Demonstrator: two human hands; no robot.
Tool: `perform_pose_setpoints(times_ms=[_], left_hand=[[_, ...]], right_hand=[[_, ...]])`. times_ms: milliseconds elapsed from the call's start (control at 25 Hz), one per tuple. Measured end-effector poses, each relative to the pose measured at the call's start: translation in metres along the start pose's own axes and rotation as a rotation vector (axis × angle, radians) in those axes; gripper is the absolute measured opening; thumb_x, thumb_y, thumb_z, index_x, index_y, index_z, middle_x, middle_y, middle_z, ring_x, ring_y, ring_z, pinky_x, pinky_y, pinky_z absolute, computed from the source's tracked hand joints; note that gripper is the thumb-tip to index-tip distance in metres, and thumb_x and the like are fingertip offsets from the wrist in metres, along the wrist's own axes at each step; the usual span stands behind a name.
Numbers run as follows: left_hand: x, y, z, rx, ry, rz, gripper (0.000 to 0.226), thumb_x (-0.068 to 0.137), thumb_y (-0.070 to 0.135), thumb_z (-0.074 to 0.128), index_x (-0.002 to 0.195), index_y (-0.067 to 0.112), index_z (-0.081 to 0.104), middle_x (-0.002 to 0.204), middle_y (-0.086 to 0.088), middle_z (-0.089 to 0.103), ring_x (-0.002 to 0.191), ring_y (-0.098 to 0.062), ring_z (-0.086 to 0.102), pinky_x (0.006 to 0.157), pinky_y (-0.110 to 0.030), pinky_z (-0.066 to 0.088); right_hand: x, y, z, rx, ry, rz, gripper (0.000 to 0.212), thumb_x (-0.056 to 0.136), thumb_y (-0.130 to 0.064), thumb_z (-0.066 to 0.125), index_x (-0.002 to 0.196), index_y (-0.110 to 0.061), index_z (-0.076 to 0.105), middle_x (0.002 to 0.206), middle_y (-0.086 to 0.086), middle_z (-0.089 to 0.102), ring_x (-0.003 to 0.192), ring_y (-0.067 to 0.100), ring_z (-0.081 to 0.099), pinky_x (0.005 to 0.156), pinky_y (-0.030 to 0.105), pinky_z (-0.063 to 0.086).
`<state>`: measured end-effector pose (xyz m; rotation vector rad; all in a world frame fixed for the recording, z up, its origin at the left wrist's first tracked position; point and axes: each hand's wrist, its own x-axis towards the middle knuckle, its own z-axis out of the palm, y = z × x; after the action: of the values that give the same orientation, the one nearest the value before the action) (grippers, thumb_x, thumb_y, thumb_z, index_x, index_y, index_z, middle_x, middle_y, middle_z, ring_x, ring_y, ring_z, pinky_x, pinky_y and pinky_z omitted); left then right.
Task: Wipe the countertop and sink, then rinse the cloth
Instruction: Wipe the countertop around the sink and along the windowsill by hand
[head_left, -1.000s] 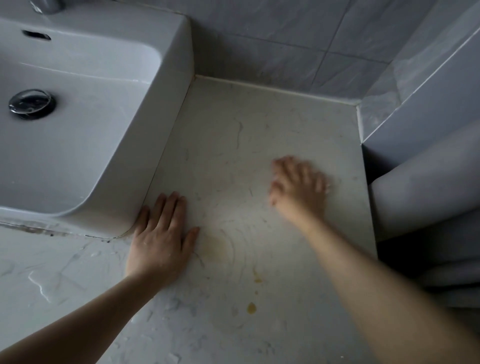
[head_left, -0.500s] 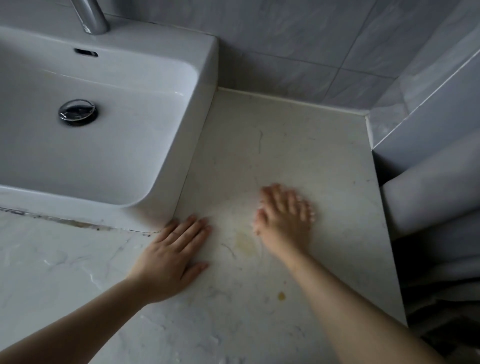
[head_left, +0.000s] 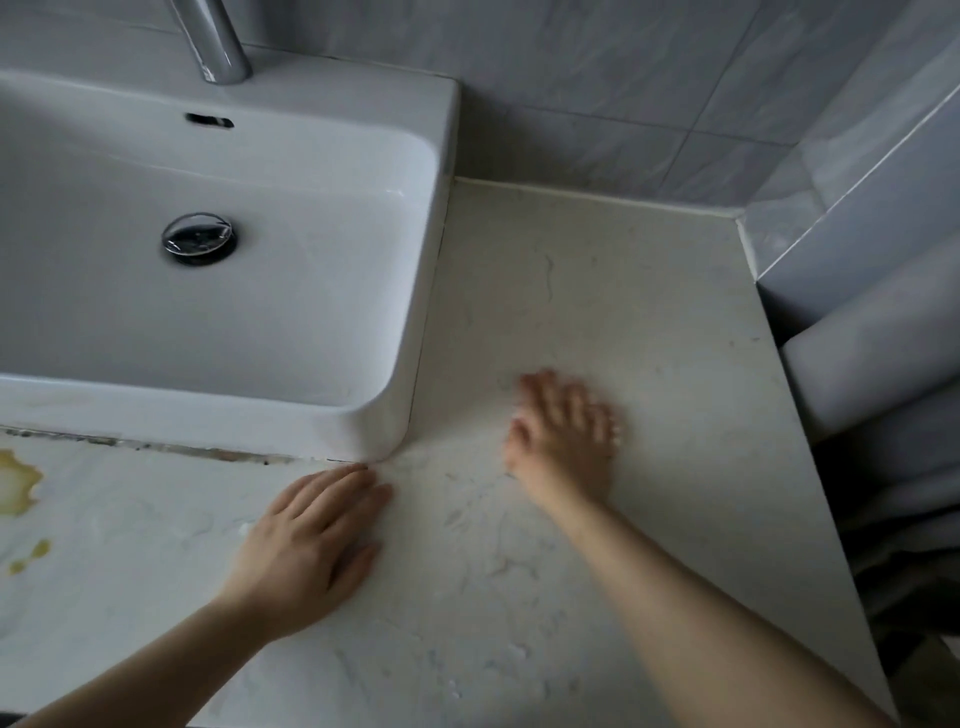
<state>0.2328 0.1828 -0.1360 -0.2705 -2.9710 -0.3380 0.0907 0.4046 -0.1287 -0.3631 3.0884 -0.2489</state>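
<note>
The pale marble countertop (head_left: 597, 291) runs right of and in front of a white rectangular sink (head_left: 311, 218) with a chrome drain plug (head_left: 199, 239). My left hand (head_left: 306, 545) lies flat on the counter, fingers straight, fingertips near the sink's front right corner. My right hand (head_left: 563, 436) is blurred and lies spread on the counter right of that corner. No cloth shows in either hand or anywhere in view. Yellow stains (head_left: 18, 483) mark the counter at the far left.
A chrome faucet (head_left: 213, 41) rises behind the basin. Grey tiled walls (head_left: 597, 93) close the back and right. The counter's right edge drops beside grey folded fabric (head_left: 883, 467). Dark grime lines the seam (head_left: 156, 447) under the sink's front.
My right hand has slid toward me and leftward across the counter. My left hand has stayed flat near the sink corner. The view has shifted, showing more of the sink, the faucet and the yellow stains.
</note>
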Motion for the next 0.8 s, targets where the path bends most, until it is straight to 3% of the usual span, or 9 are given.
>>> perform_pose_setpoints(times_ms=[80, 160, 320, 360, 480, 560, 640, 720, 800], left_hand=[[-0.001, 0.002, -0.001, 0.016, 0.063, -0.199, 0.059, 0.091, 0.052, 0.029, 0.111, 0.009, 0.064, 0.11, -0.014, 0.061, 0.106, -0.032, 0.049, 0.091, -0.04, 0.033], [0.0, 0.001, -0.001, 0.063, 0.063, -0.275, 0.055, 0.084, 0.05, 0.039, 0.109, 0.008, 0.065, 0.108, -0.014, 0.063, 0.103, -0.031, 0.045, 0.09, -0.041, 0.031], [0.003, 0.003, -0.003, 0.097, 0.073, -0.262, 0.053, 0.074, 0.045, 0.044, 0.108, 0.009, 0.064, 0.108, -0.013, 0.063, 0.103, -0.029, 0.043, 0.091, -0.041, 0.03], [0.003, 0.003, -0.002, 0.101, 0.071, -0.262, 0.053, 0.075, 0.045, 0.044, 0.109, 0.009, 0.064, 0.108, -0.013, 0.063, 0.103, -0.029, 0.043, 0.091, -0.041, 0.03], [0.001, 0.002, -0.001, 0.094, 0.066, -0.262, 0.054, 0.075, 0.045, 0.044, 0.109, 0.008, 0.064, 0.109, -0.013, 0.063, 0.103, -0.029, 0.043, 0.091, -0.041, 0.03], [0.001, 0.003, -0.002, 0.096, 0.061, -0.262, 0.053, 0.076, 0.044, 0.043, 0.108, 0.008, 0.064, 0.108, -0.014, 0.062, 0.103, -0.03, 0.043, 0.091, -0.041, 0.03], [0.001, 0.004, -0.002, 0.094, 0.054, -0.26, 0.053, 0.076, 0.044, 0.043, 0.107, 0.007, 0.064, 0.108, -0.015, 0.062, 0.102, -0.031, 0.043, 0.09, -0.042, 0.03], [0.002, 0.004, -0.002, 0.102, 0.053, -0.256, 0.052, 0.076, 0.043, 0.042, 0.107, 0.007, 0.064, 0.108, -0.015, 0.062, 0.102, -0.031, 0.043, 0.09, -0.042, 0.03], [0.002, 0.004, -0.002, 0.098, 0.061, -0.255, 0.051, 0.076, 0.042, 0.042, 0.107, 0.007, 0.064, 0.108, -0.015, 0.062, 0.102, -0.031, 0.043, 0.09, -0.042, 0.03]], right_hand=[[-0.02, -0.042, 0.012, 0.045, -0.028, -0.299, 0.054, 0.079, -0.04, 0.037, 0.125, -0.022, 0.06, 0.132, 0.003, 0.06, 0.119, 0.03, 0.057, 0.106, 0.046, 0.033], [-0.013, -0.054, 0.012, 0.034, -0.055, -0.393, 0.054, 0.082, -0.038, 0.036, 0.126, -0.021, 0.059, 0.134, 0.002, 0.057, 0.123, 0.026, 0.054, 0.108, 0.045, 0.029], [0.04, -0.07, 0.011, 0.082, -0.113, -0.148, 0.052, 0.097, -0.032, 0.023, 0.147, -0.022, 0.027, 0.157, -0.002, 0.021, 0.145, 0.025, 0.017, 0.116, 0.045, 0.005], [0.035, -0.079, 0.013, 0.098, -0.126, -0.124, 0.052, 0.097, -0.031, 0.027, 0.147, -0.021, 0.028, 0.157, -0.001, 0.022, 0.144, 0.026, 0.018, 0.116, 0.046, 0.006], [-0.034, -0.081, 0.016, 0.085, -0.025, -0.245, 0.056, 0.082, -0.034, 0.039, 0.133, -0.015, 0.053, 0.139, 0.004, 0.053, 0.127, 0.028, 0.05, 0.109, 0.047, 0.031], [-0.074, -0.065, 0.015, 0.069, -0.057, -0.346, 0.055, 0.08, -0.035, 0.041, 0.131, -0.019, 0.056, 0.136, 0.0, 0.056, 0.125, 0.024, 0.053, 0.108, 0.046, 0.029], [-0.052, -0.055, 0.015, 0.034, -0.043, -0.345, 0.055, 0.081, -0.035, 0.038, 0.13, -0.02, 0.056, 0.136, 0.001, 0.056, 0.124, 0.026, 0.053, 0.106, 0.047, 0.028], [0.001, -0.063, 0.01, 0.023, -0.039, -0.243, 0.057, 0.086, -0.035, 0.027, 0.136, -0.019, 0.048, 0.145, 0.002, 0.046, 0.132, 0.029, 0.043, 0.11, 0.048, 0.024], [0.044, -0.072, 0.01, 0.069, -0.123, -0.149, 0.053, 0.096, -0.033, 0.018, 0.147, -0.023, 0.027, 0.158, -0.002, 0.021, 0.145, 0.025, 0.017, 0.116, 0.046, 0.005]])
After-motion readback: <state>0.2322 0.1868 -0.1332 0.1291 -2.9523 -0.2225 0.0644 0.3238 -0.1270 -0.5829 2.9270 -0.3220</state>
